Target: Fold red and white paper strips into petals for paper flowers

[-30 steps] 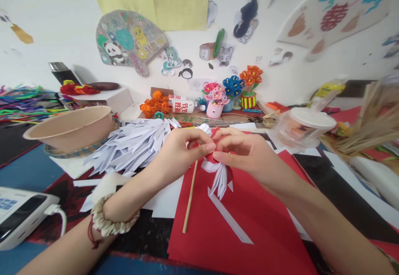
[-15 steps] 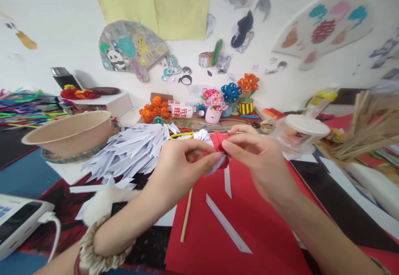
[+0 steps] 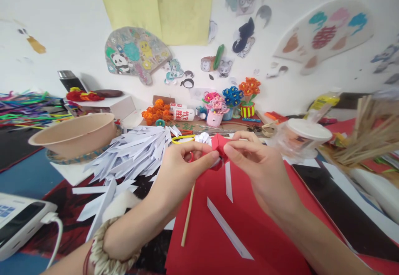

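My left hand (image 3: 182, 165) and my right hand (image 3: 254, 160) meet above a red paper sheet (image 3: 249, 233), and both pinch a small red and white paper flower (image 3: 218, 148) between thumb and fingers. A thin wooden stick (image 3: 188, 217) runs down from the flower toward me, resting over the sheet's left edge. Two white paper strips (image 3: 229, 229) lie loose on the red sheet below my hands. My left wrist wears a cream scrunchie (image 3: 107, 250).
A heap of white pointed paper strips (image 3: 134, 152) lies left of my hands, with a tan paper bowl (image 3: 75, 131) beyond it. A phone with a cable (image 3: 21, 221) sits at the near left. Wooden sticks (image 3: 370, 133) and a lidded clear tub (image 3: 301, 138) stand right. Small flower pots (image 3: 229, 102) line the wall.
The white petals that hung down below my hands are now tucked up inside my fingers. Both hands have risen slightly with the flower, and the view has tilted down a little.
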`<state>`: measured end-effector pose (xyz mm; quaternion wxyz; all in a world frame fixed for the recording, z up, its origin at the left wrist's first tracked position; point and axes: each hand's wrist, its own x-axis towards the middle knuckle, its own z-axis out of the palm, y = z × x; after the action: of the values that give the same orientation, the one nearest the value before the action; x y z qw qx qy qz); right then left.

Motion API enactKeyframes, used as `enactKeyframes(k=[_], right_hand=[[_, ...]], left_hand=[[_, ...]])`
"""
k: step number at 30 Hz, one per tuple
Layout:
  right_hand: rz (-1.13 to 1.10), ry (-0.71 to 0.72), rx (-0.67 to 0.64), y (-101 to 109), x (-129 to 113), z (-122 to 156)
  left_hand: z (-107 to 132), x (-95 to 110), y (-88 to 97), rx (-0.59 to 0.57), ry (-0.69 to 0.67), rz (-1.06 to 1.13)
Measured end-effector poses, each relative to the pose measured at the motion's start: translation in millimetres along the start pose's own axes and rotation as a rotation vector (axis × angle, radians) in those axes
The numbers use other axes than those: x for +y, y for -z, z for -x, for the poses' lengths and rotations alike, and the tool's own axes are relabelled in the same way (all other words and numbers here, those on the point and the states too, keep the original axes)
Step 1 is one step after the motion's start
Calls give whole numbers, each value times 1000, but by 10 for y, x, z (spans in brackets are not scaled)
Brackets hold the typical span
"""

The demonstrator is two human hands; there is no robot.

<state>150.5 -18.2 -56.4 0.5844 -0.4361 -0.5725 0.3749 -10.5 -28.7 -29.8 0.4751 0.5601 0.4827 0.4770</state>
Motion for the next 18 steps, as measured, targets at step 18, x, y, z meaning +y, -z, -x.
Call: enactKeyframes(k=[18], right_hand=[[194,93,58,-14,-51,37]], left_hand=[[-43,-26,6,54,-201,-228]])
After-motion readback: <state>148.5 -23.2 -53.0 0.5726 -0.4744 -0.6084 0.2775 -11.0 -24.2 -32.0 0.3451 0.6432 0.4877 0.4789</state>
